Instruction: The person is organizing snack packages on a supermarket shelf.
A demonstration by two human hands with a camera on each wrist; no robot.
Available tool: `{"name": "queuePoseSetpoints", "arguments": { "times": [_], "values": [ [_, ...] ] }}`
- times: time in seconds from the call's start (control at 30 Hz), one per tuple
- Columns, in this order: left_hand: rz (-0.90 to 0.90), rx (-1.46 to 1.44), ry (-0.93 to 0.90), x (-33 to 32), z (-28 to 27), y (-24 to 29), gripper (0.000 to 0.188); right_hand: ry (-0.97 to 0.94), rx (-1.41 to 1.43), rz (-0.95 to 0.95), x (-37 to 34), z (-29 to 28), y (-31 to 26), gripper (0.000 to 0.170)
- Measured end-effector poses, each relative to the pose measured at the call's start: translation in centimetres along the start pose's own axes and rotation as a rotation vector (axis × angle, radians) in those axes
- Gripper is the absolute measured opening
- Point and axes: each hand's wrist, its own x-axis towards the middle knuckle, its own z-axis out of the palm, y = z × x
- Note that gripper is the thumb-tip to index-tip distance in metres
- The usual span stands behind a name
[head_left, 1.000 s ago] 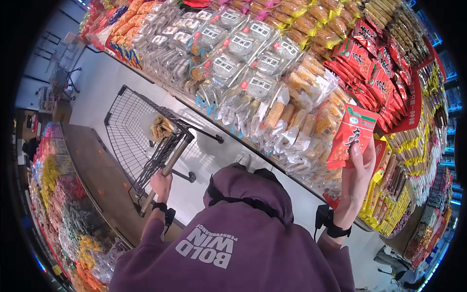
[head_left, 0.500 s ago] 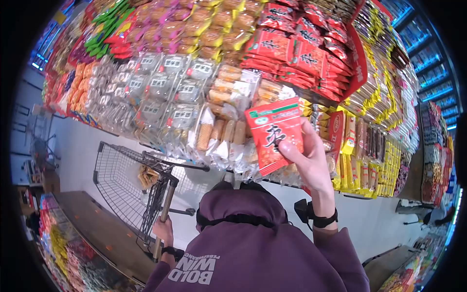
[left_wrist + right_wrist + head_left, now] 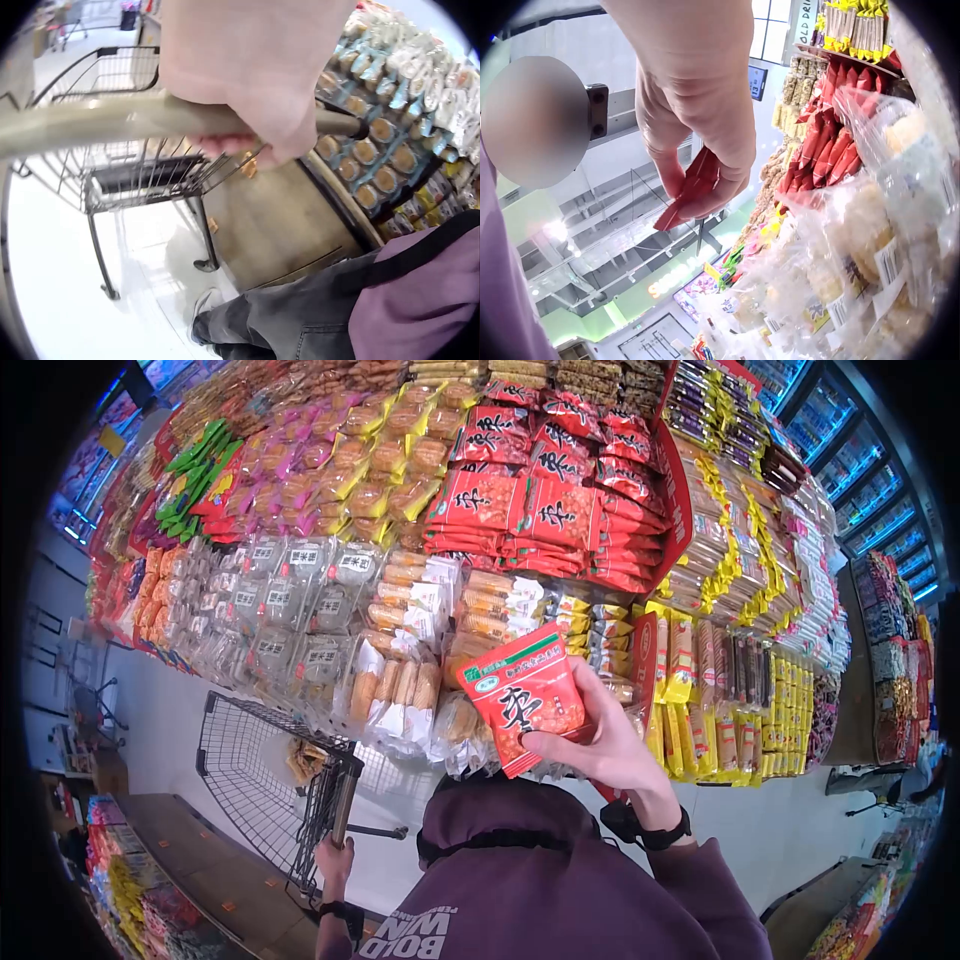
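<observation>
In the head view my right hand (image 3: 612,745) pinches a red snack packet (image 3: 525,705), thumb on its front and fingers behind. The packet has a green top band and a large black character; it is held tilted in front of the snack display. The right wrist view shows this packet (image 3: 694,187) edge-on between thumb and fingers. Low on the left, my left hand (image 3: 335,857) grips the handle (image 3: 346,795) of a wire shopping cart (image 3: 245,760). Close up in the left wrist view, the fingers curl round the pale handle bar (image 3: 82,124).
A brown-and-yellow packaged item (image 3: 304,760) lies in the cart. Similar red packets (image 3: 560,510) are stacked on the display, beside clear-wrapped pastries (image 3: 400,690) and yellow-wrapped bars (image 3: 690,730). A low brown ledge (image 3: 200,870) with more packaged snacks runs along the left.
The head view has turned, so the display and red stack now sit more centrally. My right hand has brought the packet leftward in view, before my body. The left hand stays on the handle.
</observation>
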Motion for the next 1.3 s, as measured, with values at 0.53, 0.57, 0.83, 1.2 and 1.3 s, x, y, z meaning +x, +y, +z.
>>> {"name": "queuePoseSetpoints", "arguments": {
  "times": [0.53,0.57,0.83,1.2,1.3],
  "values": [
    [1.041,-0.729,-0.254,-3.7,-24.6,38.5,0.030,0.008,-0.280,-0.105,-1.2,-4.5,-5.5,0.052],
    [1.016,-0.850,-0.320,-3.5,-23.8,39.9,0.032,0.026,-0.174,-0.169,-1.0,-4.0,-5.4,0.052],
    [0.802,-1.046,-0.627,-3.0,-20.7,43.0,0.024,0.193,-0.481,-0.439,-0.1,-3.6,-4.6,0.063],
    [0.834,-0.998,-0.602,2.3,-21.4,45.9,0.034,-0.083,-1.276,-0.696,7.0,-3.5,-8.1,0.047],
    [0.813,-0.882,-0.260,4.1,-23.8,47.9,0.052,-0.068,-1.285,-0.765,13.5,-5.3,-8.0,0.044]
  ]
}}
